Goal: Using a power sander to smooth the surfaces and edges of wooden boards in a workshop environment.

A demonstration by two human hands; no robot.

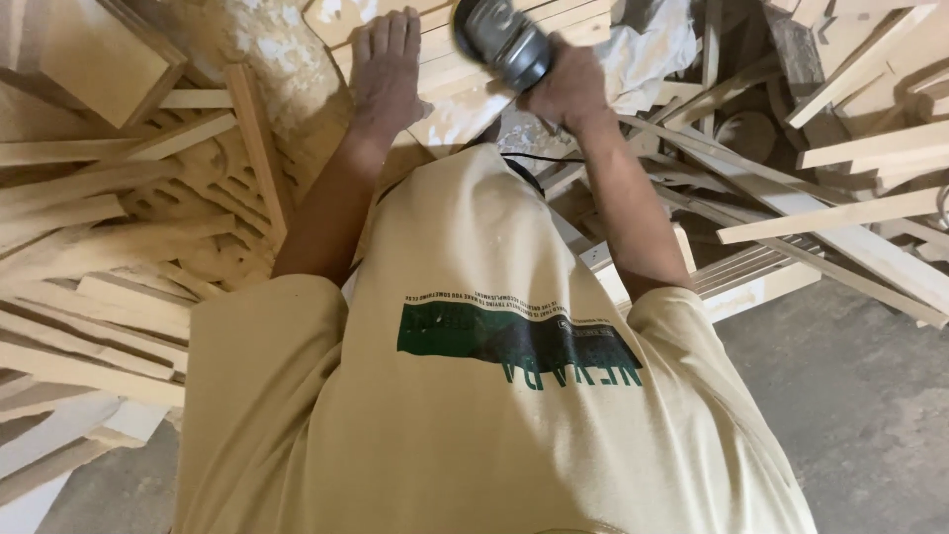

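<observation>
My left hand (388, 67) lies flat, fingers together, on a pale wooden board (450, 69) at the top centre. My right hand (565, 91) grips the grey body of an angle grinder (502, 40), whose head rests over the same board just right of my left hand. A black cord (539, 158) runs from the tool toward my chest. My cream T-shirt (474, 396) with a dark green print fills the lower half of the view and hides the near part of the board.
Stacks of pale wood strips and carved panels (119, 227) pile up on the left. Loose slats and offcuts (840, 178) lie crisscrossed on the right. Sawdust (267, 49) covers the surface by the board. Grey concrete floor (850, 396) shows at the lower right.
</observation>
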